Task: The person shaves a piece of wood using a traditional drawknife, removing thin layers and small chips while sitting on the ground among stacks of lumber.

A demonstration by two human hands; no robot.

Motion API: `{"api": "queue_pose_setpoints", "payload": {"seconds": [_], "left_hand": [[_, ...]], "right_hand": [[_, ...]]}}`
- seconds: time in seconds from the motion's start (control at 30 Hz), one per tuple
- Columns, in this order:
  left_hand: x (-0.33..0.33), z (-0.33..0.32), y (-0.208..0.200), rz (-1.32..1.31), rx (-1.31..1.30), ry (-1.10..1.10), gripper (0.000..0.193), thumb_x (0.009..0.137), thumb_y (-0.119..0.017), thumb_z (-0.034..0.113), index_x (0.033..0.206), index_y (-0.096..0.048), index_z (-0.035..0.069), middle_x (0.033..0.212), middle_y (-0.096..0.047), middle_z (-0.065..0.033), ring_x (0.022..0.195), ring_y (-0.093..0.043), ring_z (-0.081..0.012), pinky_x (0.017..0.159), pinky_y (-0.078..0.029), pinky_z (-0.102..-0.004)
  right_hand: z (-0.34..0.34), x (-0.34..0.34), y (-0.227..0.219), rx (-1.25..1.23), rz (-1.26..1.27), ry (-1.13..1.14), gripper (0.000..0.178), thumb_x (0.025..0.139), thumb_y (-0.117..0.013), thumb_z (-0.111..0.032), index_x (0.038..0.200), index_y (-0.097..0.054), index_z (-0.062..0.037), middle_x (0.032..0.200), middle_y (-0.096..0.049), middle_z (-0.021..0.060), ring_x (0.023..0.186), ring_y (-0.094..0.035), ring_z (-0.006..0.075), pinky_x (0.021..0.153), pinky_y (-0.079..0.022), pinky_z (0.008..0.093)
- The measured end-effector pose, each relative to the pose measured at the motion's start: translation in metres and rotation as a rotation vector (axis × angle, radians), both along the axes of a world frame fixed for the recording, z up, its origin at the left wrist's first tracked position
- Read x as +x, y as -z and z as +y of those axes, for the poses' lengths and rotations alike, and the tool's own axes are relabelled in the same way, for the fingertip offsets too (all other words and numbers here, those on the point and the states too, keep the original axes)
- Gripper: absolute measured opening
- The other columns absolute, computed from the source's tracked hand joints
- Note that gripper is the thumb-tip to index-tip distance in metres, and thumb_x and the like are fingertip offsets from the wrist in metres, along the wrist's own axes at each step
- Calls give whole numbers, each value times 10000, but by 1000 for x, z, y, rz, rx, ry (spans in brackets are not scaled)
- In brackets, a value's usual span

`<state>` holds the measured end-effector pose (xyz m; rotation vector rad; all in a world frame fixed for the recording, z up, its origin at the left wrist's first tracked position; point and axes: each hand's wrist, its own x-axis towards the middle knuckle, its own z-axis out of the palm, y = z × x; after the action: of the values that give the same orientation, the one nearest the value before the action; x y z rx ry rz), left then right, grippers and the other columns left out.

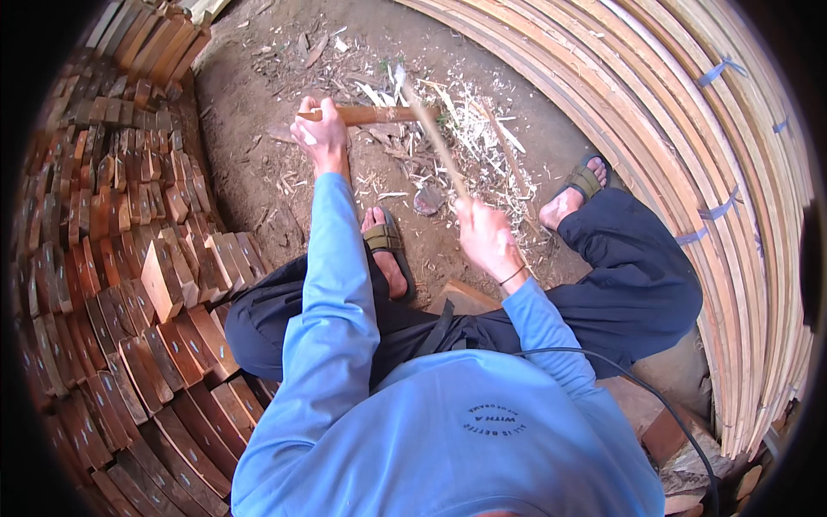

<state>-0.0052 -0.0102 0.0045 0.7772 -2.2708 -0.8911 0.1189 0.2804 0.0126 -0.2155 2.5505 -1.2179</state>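
The two hands are apart, each closed on something of its own. The left hand (321, 142), farther out from the body, has its fingers wrapped around the near end of a brown wooden piece (372, 115), which sticks out to the right of that fist, roughly level, above the ground. The right hand (487, 239), lower and closer to the body, grips the pale wooden handle of a tool (443, 155). The handle slants up and leftward from the fist and crosses the far end of the wooden piece in view; its pale head (401, 77) is blurred, and whether it touches the wood cannot be told. A thin dark band (514, 275) circles the right wrist.

Beyond and between the hands, pale shavings (491, 129) lie scattered over the bare earth floor (258, 82), thickest just past the right hand. A small dark lump (427, 202) rests just left of the right hand. Below the left hand is a foot in an olive sandal (382, 234); another sandaled foot stands out to the right of the right hand. A wooden block (465, 297) shows between the dark trouser legs, nearer the body than the right hand.

Well left of the left hand rises a large stack of short wooden pieces (162, 276). Well right of the right hand, long pale planks (680, 146) curve along the edge, bound with blue ties (720, 71). A black cable (639, 379) runs beside the blue shirt (457, 405), behind the right hand.
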Motion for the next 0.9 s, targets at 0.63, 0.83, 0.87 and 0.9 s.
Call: {"api": "queue_pose_setpoints", "payload": {"seconds": [0.63, 0.83, 0.87, 0.9], "left_hand": [[7, 2, 1, 1, -3, -65, 291, 803, -555, 257, 740, -592, -24, 740, -658, -289, 752, -652, -455, 770, -482, -507], [11, 16, -7, -48, 14, -70, 285, 812, -559, 252, 740, -592, -21, 751, -667, -279, 751, -658, -446, 763, -490, -501], [11, 14, -9, -38, 20, -62, 284, 811, -559, 253, 739, -591, -20, 749, -667, -277, 747, -658, -443, 759, -490, -503], [13, 11, -8, -37, 26, -51, 284, 811, -560, 253, 738, -591, -19, 748, -666, -274, 744, -658, -440, 756, -490, -504]], "right_hand": [[-7, 23, 39, 1, -31, -32, 439, 1035, -483, -339, 809, -585, 24, 606, -574, 215, 569, -612, 396, 545, -462, 475], [-4, 21, 37, -67, -53, -26, 489, 1046, -453, -390, 878, -626, 35, 605, -570, 212, 582, -618, 390, 550, -446, 470], [2, 21, 53, -26, -63, -65, 470, 1043, -461, -375, 888, -633, 34, 641, -582, 235, 620, -626, 411, 567, -448, 479], [8, 24, 65, 16, -82, -101, 451, 1041, -468, -360, 897, -639, 32, 678, -594, 258, 657, -633, 431, 583, -450, 489]]}}
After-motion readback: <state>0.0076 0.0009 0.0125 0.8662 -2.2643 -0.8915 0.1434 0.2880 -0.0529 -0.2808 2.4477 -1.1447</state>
